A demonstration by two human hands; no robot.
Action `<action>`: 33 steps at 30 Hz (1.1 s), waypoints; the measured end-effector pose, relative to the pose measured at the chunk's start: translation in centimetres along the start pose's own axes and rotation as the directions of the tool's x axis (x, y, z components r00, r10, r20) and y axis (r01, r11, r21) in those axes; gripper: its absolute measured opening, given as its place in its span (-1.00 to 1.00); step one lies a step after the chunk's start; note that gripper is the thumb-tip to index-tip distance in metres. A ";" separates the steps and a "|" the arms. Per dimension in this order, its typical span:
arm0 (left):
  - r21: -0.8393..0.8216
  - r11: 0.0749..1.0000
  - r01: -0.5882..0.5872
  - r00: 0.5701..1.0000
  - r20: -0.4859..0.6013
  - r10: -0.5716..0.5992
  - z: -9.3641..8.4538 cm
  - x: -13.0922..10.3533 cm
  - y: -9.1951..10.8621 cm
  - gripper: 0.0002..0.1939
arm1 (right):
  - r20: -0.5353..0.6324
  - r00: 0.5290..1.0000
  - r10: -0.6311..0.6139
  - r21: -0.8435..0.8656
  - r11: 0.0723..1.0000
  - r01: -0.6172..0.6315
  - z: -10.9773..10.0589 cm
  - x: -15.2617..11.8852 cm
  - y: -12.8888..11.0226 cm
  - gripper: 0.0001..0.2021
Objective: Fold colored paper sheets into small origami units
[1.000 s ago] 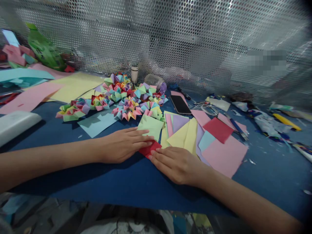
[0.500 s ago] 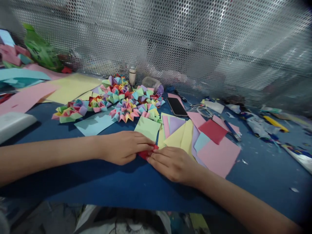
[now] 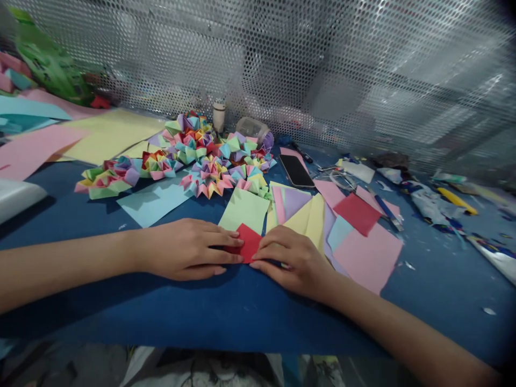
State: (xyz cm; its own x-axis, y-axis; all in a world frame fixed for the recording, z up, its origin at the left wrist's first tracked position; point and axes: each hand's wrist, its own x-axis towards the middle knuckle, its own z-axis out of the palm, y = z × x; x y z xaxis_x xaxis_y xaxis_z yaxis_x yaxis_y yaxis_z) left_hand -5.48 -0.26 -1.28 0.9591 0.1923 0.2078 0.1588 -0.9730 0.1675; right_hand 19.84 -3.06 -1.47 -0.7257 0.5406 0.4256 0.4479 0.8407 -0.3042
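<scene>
A small piece of red paper [image 3: 250, 242] lies on the blue table, its left part hidden under fingers. My left hand [image 3: 189, 248] rests flat on it with the fingers stretched out, pressing it from the left. At its right edge, my right hand [image 3: 292, 260] has thumb and fingers curled together in a pinch on the paper. Just behind the red piece is a light green paper square [image 3: 244, 209]. Folded yellow paper [image 3: 308, 219] lies beyond my right hand.
Folded multicolour paper ornaments [image 3: 209, 176] cluster at the back, before a clear jar [image 3: 253, 129] on its side. A phone [image 3: 296, 171], a dark red paper square [image 3: 357, 213], a pink sheet [image 3: 368, 255] and a blue cutter [image 3: 387, 210] lie right. A perforated metal screen [image 3: 282, 64] stands behind.
My hands have drawn apart, the left one shifting left, so more of the red paper shows between them. The view has tilted slightly.
</scene>
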 end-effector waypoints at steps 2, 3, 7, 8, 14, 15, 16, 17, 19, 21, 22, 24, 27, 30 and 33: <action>-0.030 1.000 0.009 1.000 -0.026 -0.010 0.0 0.0 0.0 -0.65 | -0.005 0.997 0.079 0.024 0.997 -0.079 0.2 0.2 -0.1 -0.92; -0.044 0.999 0.009 0.999 -0.034 -0.011 0.0 0.0 -0.1 -0.65 | 0.000 0.993 0.117 0.030 0.993 -0.117 0.3 0.3 -0.2 -0.92; -0.063 0.998 0.007 1.000 -0.021 -0.008 0.1 -0.1 -0.3 -0.67 | 0.012 0.974 0.225 0.018 0.974 -0.225 0.8 0.6 -0.5 -0.92; -0.060 0.998 0.010 1.000 -0.012 -0.010 0.1 -0.2 -0.3 -0.67 | 0.009 0.971 0.241 0.014 0.971 -0.241 0.9 0.6 -0.6 -0.92; -0.088 0.995 0.044 0.999 -0.015 -0.045 0.0 -0.2 -0.4 -0.68 | 0.002 0.958 0.286 -0.005 0.958 -0.286 1.0 0.8 -0.8 -0.90; -0.093 0.994 0.048 0.999 -0.016 -0.050 0.0 -0.3 -0.4 -0.68 | 0.011 0.958 0.285 -0.005 0.959 -0.285 0.9 0.9 -0.8 -0.90; -0.099 0.994 0.049 0.999 -0.018 -0.051 0.0 -0.3 -0.4 -0.68 | 0.021 0.958 0.287 -0.004 0.958 -0.287 0.9 0.9 -0.8 -0.90; -0.104 0.993 0.048 0.999 -0.019 -0.050 0.0 -0.3 -0.5 -0.68 | 0.031 0.956 0.292 -0.003 0.956 -0.292 0.8 1.1 -0.7 -0.90; -0.114 0.992 0.047 0.999 -0.013 -0.049 0.1 -0.4 -0.6 -0.68 | 0.038 0.947 0.319 0.002 0.948 -0.319 0.8 1.3 -0.7 -0.90; -0.122 0.991 0.052 0.999 0.008 -0.051 0.0 -0.4 -0.7 -0.68 | 0.037 0.935 0.353 0.009 0.935 -0.354 0.8 1.5 -0.7 -0.89; -0.125 0.991 0.054 0.998 0.018 -0.052 0.0 -0.4 -0.8 -0.68 | 0.034 0.929 0.368 0.012 0.930 -0.368 0.9 1.5 -0.7 -0.88; -0.129 0.990 0.059 0.998 0.033 -0.056 0.0 -0.4 -0.9 -0.69 | 0.030 0.923 0.385 0.014 0.923 -0.385 1.0 1.5 -0.8 -0.87; -0.123 0.991 0.059 0.998 0.044 -0.054 0.0 -0.4 -1.0 -0.70 | 0.011 0.925 0.380 0.005 0.925 -0.380 1.2 1.3 -0.8 -0.87; -0.118 0.992 0.053 0.998 0.053 -0.047 0.0 -0.4 -1.0 -0.69 | -0.003 0.933 0.359 0.001 0.933 -0.359 1.5 1.1 -0.7 -0.87; -0.117 0.992 0.048 0.998 0.055 -0.042 -0.1 -0.3 -0.8 -0.63 | -0.004 0.938 0.346 -0.001 0.938 -0.346 1.6 0.9 -0.7 -0.87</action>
State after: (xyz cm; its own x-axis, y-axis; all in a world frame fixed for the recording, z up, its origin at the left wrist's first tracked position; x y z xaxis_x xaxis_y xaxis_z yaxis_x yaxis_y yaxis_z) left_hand -5.92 0.52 -1.40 0.9631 0.2255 0.1469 0.1763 -0.9411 0.2886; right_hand 18.02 -3.20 -2.18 -0.5241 0.7980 0.2976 0.6717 0.6021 -0.4315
